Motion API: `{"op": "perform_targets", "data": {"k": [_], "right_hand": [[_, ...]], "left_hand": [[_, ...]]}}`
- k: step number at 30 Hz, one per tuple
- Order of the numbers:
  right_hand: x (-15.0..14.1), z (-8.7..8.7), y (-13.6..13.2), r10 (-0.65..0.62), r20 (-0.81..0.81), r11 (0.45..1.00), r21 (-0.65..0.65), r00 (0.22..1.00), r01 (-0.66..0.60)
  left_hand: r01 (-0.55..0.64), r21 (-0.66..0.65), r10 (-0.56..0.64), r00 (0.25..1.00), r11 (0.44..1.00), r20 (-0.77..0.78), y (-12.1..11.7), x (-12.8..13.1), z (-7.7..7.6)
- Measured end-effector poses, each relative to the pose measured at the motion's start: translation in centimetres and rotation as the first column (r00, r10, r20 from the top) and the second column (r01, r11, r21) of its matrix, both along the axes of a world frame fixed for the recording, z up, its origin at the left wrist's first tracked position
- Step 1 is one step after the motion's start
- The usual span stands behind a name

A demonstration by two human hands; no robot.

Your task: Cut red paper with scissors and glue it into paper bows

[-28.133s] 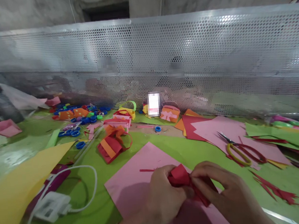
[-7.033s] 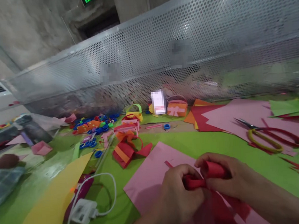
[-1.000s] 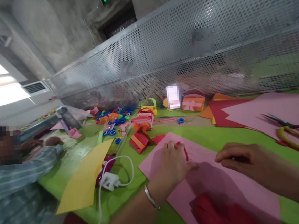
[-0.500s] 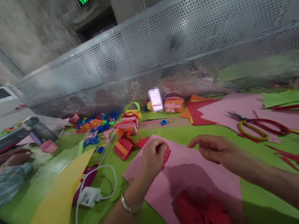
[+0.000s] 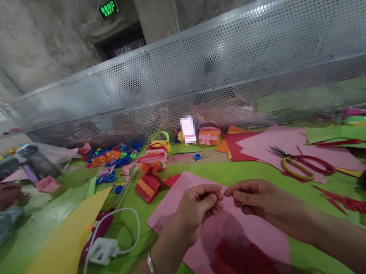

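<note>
My left hand [image 5: 201,207], with a silver bangle at its wrist, is closed in a pinch above a pink paper sheet [image 5: 186,183]. Almost touching its fingertips, my right hand [image 5: 254,197] is closed too, thumb against fingers. Whatever lies between the fingers is too small or hidden to make out. Below the hands, a red folded-paper piece [image 5: 243,263] rests in shadow on the sheet's near part. Just beyond the sheet's left corner sits a small red paper bag [image 5: 148,188] with an orange band.
Scissors [image 5: 299,159] and red paper scraps [image 5: 349,202] lie at right. A yellow sheet [image 5: 61,248], a white plug [image 5: 102,251] with cable and another person's arm [image 5: 4,197] are at left. A perforated metal screen [image 5: 243,64] stands behind the table.
My hands have come together, fingertips almost meeting. The red strip seen at my left fingers no longer shows. My right hand has gone from loosely curled to pinched. The view has tilted slightly.
</note>
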State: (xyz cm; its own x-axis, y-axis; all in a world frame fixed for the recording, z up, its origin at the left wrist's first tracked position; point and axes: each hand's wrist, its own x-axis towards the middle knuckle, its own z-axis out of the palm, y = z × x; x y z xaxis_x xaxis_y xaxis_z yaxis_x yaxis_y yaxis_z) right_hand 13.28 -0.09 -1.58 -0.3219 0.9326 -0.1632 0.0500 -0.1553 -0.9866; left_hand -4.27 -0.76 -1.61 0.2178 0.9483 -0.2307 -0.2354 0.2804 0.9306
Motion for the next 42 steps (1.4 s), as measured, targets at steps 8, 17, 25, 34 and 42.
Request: {"op": "perform_targets", "data": {"k": [8,17,25,34,42], "right_hand": [[-1.2,1.0,0.4,-0.069,-0.024,0.998,0.0,0.997,0.069],[-0.6,1.5,0.1,-0.034,-0.053,0.982,0.185,0.998,0.043],[-0.9,1.2,-0.4,-0.023,0.045,0.989,0.146,0.999,0.016],[-1.2,1.3,-1.1,-0.045,0.085,0.965,0.262,0.995,0.022],[-0.9,0.2,0.7,-0.136,-0.074,0.988,0.066,0.988,0.141]], "left_hand": [[0.17,0.478,0.062,0.9,0.862,-0.431,-0.7,0.4,0.3],[0.124,0.153,-0.134,0.99,0.98,0.054,-0.4,-0.1,0.3],[0.075,0.048,-0.082,0.985,0.996,0.154,-0.4,-0.4,0.6],[0.249,0.039,-0.251,0.939,0.968,0.235,-0.2,-0.8,0.0],[0.331,0.131,-0.351,0.92,0.934,0.177,-0.4,-0.8,0.2]]}}
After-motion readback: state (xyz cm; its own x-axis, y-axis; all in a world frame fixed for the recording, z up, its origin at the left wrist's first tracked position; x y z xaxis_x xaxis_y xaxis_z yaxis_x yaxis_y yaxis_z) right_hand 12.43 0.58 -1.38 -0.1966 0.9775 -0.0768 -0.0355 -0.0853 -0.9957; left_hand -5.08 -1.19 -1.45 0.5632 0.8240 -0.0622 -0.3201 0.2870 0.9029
